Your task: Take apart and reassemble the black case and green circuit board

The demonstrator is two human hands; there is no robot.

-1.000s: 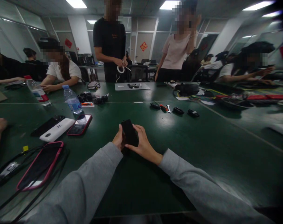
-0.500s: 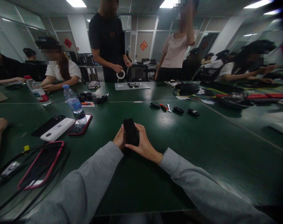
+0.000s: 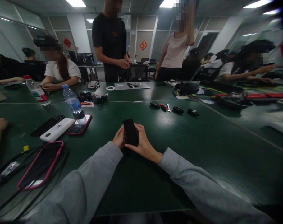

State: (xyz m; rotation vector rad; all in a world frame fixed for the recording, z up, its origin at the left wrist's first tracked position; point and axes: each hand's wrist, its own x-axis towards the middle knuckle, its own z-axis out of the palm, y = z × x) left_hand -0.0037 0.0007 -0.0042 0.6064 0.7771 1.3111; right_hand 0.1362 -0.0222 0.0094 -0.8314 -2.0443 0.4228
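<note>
A small black rectangular device [image 3: 131,132] is held between both hands above the green table [image 3: 178,133]. My left hand [image 3: 119,137] grips its left side, and its fingers are partly hidden behind the device. On the other side, my right hand [image 3: 144,144] has its thumb along the bottom edge and its fingers at the right edge. The face of the device is dark, with no detail to make out.
At the left lie a white power bank [image 3: 57,129], a phone in a red case [image 3: 79,124], another phone [image 3: 41,165], cables and two bottles [image 3: 71,99]. Farther off are an orange screwdriver [image 3: 163,107], a wrench [image 3: 168,108] and black bundles [image 3: 178,109]. Several people are around.
The standing person in black has let go of the white ring, which now lies on the far side of the table, and has shifted right. My hands and the black device look unmoved.
</note>
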